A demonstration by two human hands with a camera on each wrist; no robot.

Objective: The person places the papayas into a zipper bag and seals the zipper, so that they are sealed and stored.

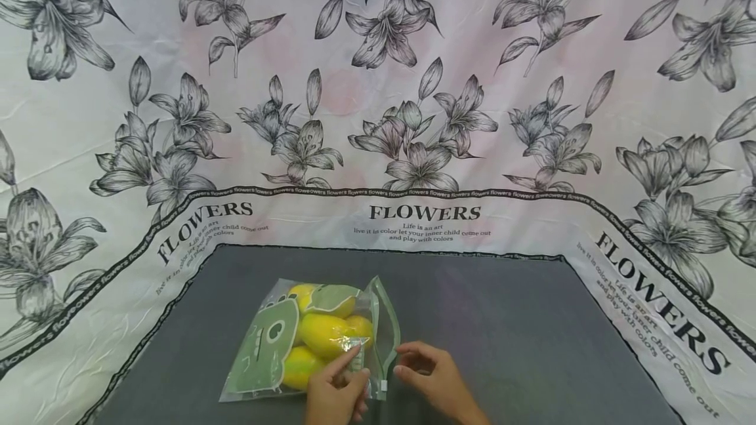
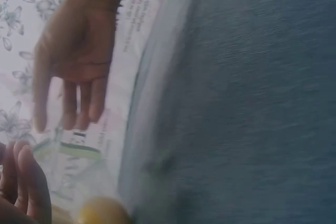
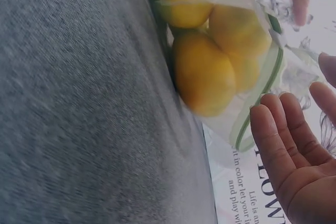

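A clear slider zip bag point(image 1: 260, 353) with a green cartoon face lies on the dark table. Several smooth yellow, lemon-like fruits point(image 1: 327, 335) fill it. Its green zip strip point(image 1: 390, 313) runs along the right side, with a white slider point(image 1: 384, 385) at the near end. My left hand point(image 1: 336, 391) overlaps the bag's near right corner, index finger extended, nothing in its grasp. Just right of the strip, my right hand point(image 1: 437, 376) has its fingers loosely bent, holding nothing. In the right wrist view, the right fingertips point(image 3: 262, 108) come right at the zip strip.
The dark grey tabletop point(image 1: 502, 320) extends around the bag. White cloth printed with flowers point(image 1: 419, 117) rises behind and on both sides, with a lettered border point(image 1: 425, 215) along the table edge.
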